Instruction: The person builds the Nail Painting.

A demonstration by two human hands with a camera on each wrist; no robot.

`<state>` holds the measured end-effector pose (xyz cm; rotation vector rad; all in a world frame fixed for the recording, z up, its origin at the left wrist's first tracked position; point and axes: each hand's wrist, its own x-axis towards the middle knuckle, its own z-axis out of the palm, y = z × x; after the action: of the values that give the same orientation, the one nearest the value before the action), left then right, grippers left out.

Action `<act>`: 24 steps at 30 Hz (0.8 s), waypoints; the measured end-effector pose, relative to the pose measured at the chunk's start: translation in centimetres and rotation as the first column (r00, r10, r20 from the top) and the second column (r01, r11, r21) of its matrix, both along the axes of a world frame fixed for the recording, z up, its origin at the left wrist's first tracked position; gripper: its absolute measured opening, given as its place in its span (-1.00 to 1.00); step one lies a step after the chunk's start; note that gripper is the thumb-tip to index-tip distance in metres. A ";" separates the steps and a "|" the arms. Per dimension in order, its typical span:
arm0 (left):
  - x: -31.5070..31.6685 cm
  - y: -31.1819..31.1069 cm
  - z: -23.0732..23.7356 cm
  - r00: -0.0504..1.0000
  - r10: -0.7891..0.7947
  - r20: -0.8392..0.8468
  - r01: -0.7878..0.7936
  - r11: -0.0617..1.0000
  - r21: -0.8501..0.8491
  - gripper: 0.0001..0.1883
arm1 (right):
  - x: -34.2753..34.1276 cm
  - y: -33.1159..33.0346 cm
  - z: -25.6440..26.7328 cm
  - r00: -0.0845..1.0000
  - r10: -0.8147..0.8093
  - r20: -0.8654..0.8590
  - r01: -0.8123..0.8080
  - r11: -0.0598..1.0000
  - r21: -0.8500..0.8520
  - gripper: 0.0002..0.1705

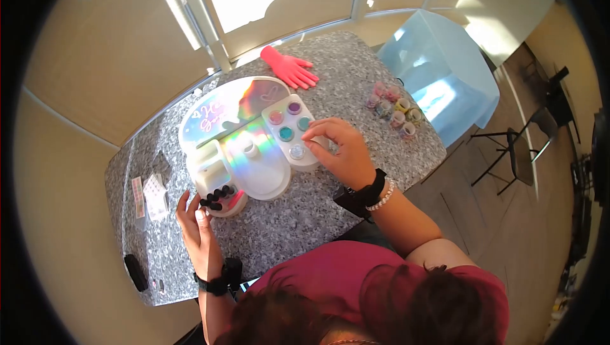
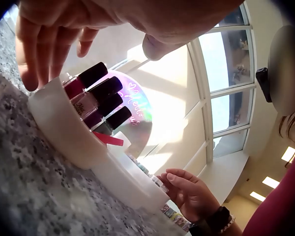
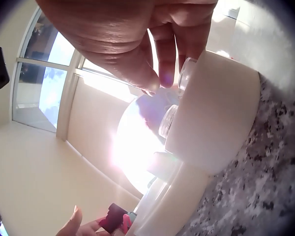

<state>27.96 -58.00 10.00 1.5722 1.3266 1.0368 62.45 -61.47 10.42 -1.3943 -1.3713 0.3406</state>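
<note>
A white vanity-style nail stand (image 1: 264,180) with a shiny rainbow backboard sits on the speckled table. Its left compartment holds several nail polish bottles (image 2: 101,96) with black caps and a pink stick (image 2: 108,139). My left hand (image 1: 199,237) is beside this compartment, fingers extended along its outer side. On the right, a raised block (image 1: 297,94) carries several small glitter jars (image 1: 286,133) in teal, purple, pink and silvery white. My right hand (image 1: 346,154) is over these jars, thumb and index fingertips close together beside a clear jar (image 3: 168,121); I cannot tell whether they pinch anything.
A pink practice hand (image 1: 289,68) lies behind the stand. Several small jars (image 1: 397,116) are grouped at the table's right. Sticker sheets (image 1: 154,197) and a black case (image 1: 135,272) lie at left. Beyond are a blue-covered table (image 1: 438,65) and a folding chair (image 1: 521,151).
</note>
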 end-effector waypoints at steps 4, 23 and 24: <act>-0.2 -0.4 -0.1 1.000 -0.012 0.026 0.012 1.000 -0.001 -0.24 | -0.2 -0.2 0.0 1.000 0.007 0.029 -0.007 1.000 0.006 -0.79; 2.2 0.3 4.5 0.994 -0.004 0.105 -0.047 0.877 0.479 -0.34 | 9.8 -5.0 3.1 0.813 -0.393 0.429 0.370 0.918 0.140 -0.73; 2.6 0.7 4.6 0.989 -0.089 0.115 0.018 0.862 0.507 -0.35 | 11.1 -5.9 3.3 0.771 -0.445 0.455 0.457 0.885 0.092 -0.75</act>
<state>30.54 -57.29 14.59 1.8631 0.9517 1.5152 73.50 -67.39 13.70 -1.8512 -1.3443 -0.3263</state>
